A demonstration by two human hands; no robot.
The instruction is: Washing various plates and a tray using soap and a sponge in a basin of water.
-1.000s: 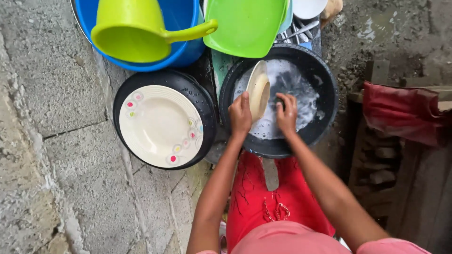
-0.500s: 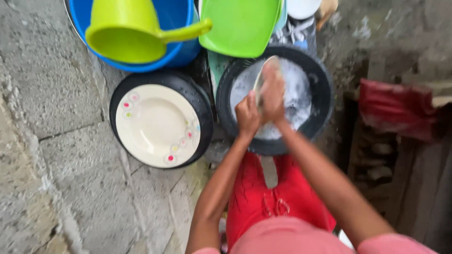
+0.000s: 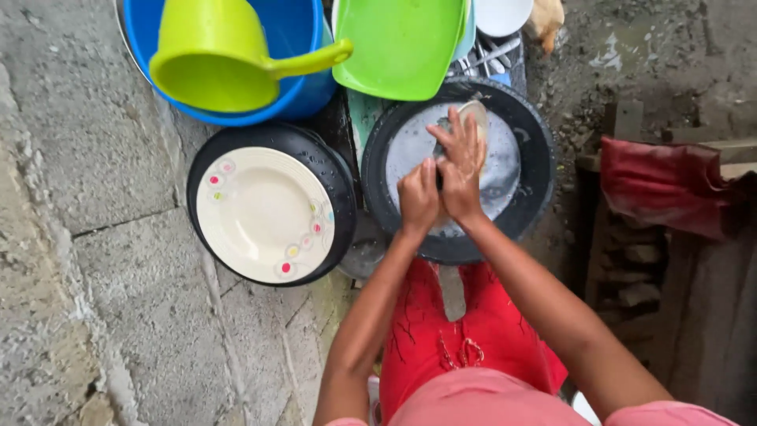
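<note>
Both hands have shifted together over the soapy black basin (image 3: pixel 530 197): left hand (image 3: pixel 418 197) and right hand (image 3: pixel 461 170) clasp a cream plate (image 3: pixel 476 118) above the suds. Rough concrete floor (image 3: pixel 95 237) surrounds the basins; a red cloth (image 3: pixel 654 185) drapes over wood at the right.

A single head-worn camera looked almost straight down from above the person, close enough that both forearms filled the lower middle of the view. It faced the stone floor (image 3: pixel 95 237), with the black basin of soapy water (image 3: pixel 520 134) near the centre and the blue tub (image 3: pixel 307 87) cut by the top edge. The right margin was dim, perhaps wooden planks. No second view overlapped it.
</note>
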